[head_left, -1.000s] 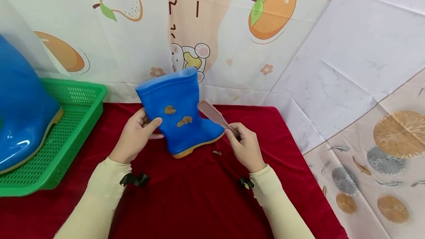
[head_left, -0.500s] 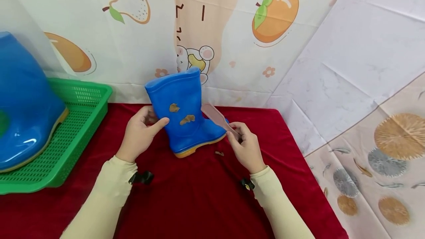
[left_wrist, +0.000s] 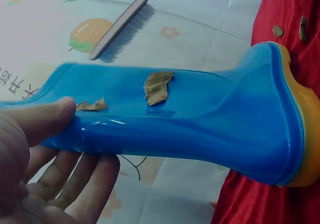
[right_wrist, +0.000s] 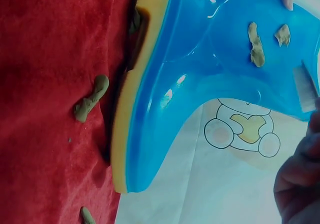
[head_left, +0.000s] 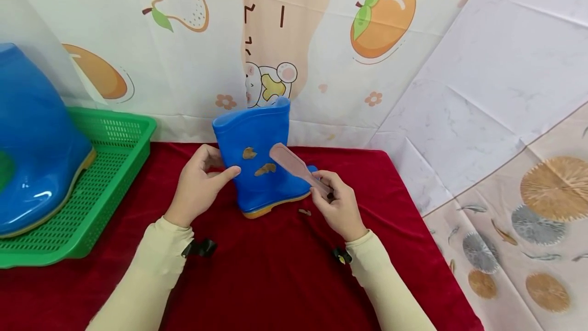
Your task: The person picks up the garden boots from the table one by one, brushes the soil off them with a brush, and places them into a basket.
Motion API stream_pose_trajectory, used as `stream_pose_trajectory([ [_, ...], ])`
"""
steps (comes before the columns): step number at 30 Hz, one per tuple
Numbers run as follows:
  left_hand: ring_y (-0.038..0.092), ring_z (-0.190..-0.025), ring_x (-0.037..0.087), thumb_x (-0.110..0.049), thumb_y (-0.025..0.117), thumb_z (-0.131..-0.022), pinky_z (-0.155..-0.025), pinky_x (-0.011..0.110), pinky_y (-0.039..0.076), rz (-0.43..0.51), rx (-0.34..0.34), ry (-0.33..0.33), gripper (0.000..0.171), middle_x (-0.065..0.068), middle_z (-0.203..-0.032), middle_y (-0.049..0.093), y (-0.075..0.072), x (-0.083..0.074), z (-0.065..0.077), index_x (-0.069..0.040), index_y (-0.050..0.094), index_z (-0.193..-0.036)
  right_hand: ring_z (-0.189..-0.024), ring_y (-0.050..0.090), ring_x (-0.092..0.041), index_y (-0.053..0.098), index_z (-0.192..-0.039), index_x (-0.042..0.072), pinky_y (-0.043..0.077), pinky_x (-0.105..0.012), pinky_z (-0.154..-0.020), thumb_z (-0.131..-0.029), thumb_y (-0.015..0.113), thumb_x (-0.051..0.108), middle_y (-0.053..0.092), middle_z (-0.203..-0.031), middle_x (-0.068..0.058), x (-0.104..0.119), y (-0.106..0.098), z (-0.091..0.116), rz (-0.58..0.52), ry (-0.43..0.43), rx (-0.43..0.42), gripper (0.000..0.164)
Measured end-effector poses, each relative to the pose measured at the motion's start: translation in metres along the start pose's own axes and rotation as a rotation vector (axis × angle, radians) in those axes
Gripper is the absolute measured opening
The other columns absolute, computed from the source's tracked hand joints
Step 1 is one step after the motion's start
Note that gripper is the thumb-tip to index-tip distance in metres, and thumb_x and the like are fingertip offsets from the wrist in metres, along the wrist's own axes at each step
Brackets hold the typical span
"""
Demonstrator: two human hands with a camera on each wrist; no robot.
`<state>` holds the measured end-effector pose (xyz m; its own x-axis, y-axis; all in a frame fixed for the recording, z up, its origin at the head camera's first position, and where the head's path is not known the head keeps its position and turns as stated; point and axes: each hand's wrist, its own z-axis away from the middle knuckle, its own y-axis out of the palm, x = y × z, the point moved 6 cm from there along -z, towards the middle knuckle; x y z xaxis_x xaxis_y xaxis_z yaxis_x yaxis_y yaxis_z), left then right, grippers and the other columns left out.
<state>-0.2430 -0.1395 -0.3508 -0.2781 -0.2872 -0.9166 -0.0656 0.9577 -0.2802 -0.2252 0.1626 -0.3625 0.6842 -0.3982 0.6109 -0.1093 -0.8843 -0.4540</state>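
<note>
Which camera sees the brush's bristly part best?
The left wrist view: it shows the brush from the side, with its bristles in a long row. The right wrist view catches only some bristles near its edge. The head view shows the brush's back; the bristles are hidden.

Two blue boots (head_left: 37, 157), one green basket (head_left: 118, 183), one brush (head_left: 288, 160), two hands (head_left: 195, 188). Two brown clumps (head_left: 265, 169) on the held boot (head_left: 252, 188), at least two loose bits (right_wrist: 92, 99) around it lol.
</note>
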Motion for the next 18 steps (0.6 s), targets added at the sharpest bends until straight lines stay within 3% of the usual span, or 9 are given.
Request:
stream_pose_trajectory([
  [7,0.065,-0.110,0.028,-0.020,0.075,-0.097,-0.084,0.016,0.056,0.001,0.048,0.024,0.039,0.015,-0.119,0.066,0.0068,-0.0048,0.0005,-0.002,0.054,-0.125,-0.059,0.052,-0.008,0.067,-0.124,0.002,0.044,-0.020,-0.052,-0.093,0.069,-0.006,0.071,-0.090,-0.014,0.0053,0.0053,0.0006,-0.033,-0.052,0.069,0.032],
  [12,0.064,-0.111,0.029,-0.024,0.075,-0.097,-0.097,0.039,0.053,-0.037,-0.012,0.008,0.039,0.015,-0.120,0.067,0.0046,-0.0020,0.0007,-0.002,0.056,-0.123,-0.062,0.052,-0.008,0.071,-0.123,0.005,0.044,-0.020,-0.054,-0.093,0.071,-0.005,0.073,-0.100,-0.007,0.0038,0.0056,0.0005,0.008,-0.065,0.051,0.032],
  [15,0.064,-0.112,0.030,-0.025,0.074,-0.097,-0.098,0.049,0.050,-0.043,-0.036,0.002,0.039,0.016,-0.120,0.068,0.0038,0.0004,0.0010,-0.002,0.056,-0.123,-0.063,0.048,-0.008,0.073,-0.125,0.007,0.041,-0.021,-0.055,-0.094,0.072,-0.002,0.069,-0.089,-0.002,0.0021,0.0072,0.0011,0.047,-0.056,0.057,0.032],
  [18,0.064,-0.110,0.026,-0.027,0.074,-0.098,-0.095,0.041,0.052,-0.045,-0.054,0.006,0.040,0.015,-0.119,0.068,0.0024,0.0018,0.0002,-0.002,0.056,-0.123,-0.063,0.045,-0.008,0.073,-0.127,0.007,0.039,-0.021,-0.055,-0.094,0.073,0.001,0.059,-0.076,0.004,0.0007,0.0084,0.0009,0.077,-0.044,0.061,0.033],
])
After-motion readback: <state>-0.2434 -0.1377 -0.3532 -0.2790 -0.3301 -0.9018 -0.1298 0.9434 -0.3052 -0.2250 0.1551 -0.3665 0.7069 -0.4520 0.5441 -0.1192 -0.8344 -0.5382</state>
